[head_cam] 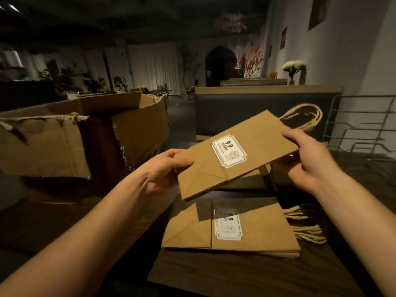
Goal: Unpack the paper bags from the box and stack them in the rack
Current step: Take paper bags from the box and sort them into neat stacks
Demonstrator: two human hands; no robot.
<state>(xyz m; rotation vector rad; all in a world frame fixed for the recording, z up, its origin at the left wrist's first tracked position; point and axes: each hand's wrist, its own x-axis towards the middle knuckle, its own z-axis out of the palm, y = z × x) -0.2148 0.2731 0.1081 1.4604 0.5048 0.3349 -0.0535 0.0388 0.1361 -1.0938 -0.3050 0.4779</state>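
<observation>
A flat bundle of brown paper bags with a white label and twine handles hangs in the air at the centre, tilted up to the right. My left hand pinches its lower left edge, thumb on top. My right hand grips its right edge near the handles. Below it, a stack of the same bags lies flat on the dark table, handles pointing right. The torn cardboard box stands open on the left. A wire rack stands at the right, behind the table.
The dark wooden table carries the stack, with a bare stretch in front of it. A dark bench back rises behind the held bags. The room beyond is dim, with plants and curtains.
</observation>
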